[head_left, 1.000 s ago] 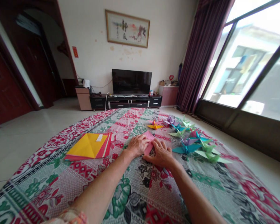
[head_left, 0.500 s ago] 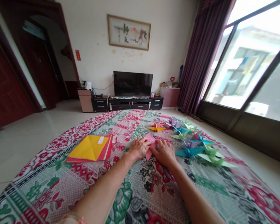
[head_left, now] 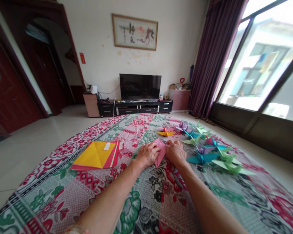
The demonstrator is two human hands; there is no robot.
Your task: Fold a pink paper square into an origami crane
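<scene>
A pink sheet of origami paper (head_left: 161, 152), folded into a narrow diamond, lies on the patterned tablecloth between my hands. The fingers of my left hand (head_left: 147, 154) press on its left edge and hold it. At the paper's right corner, my right hand (head_left: 176, 152) has its fingers curled in and pinched at the edge; the fingertips are partly hidden. Just beyond the hands stands a yellow-orange folded paper crane (head_left: 166, 132). To the right, close to my right hand, is a blue paper crane (head_left: 202, 157).
A stack of square paper (head_left: 94, 155), yellow on top with red below, lies at the left. Several more cranes, including a green one (head_left: 230, 162), cluster at the right. Beyond the round table's far edge stand a television (head_left: 140, 87) and a low black cabinet (head_left: 146, 108).
My right hand has shifted a little to the right and its fingers have curled in. More of the pink paper's face now shows. My left hand remains on the paper.
</scene>
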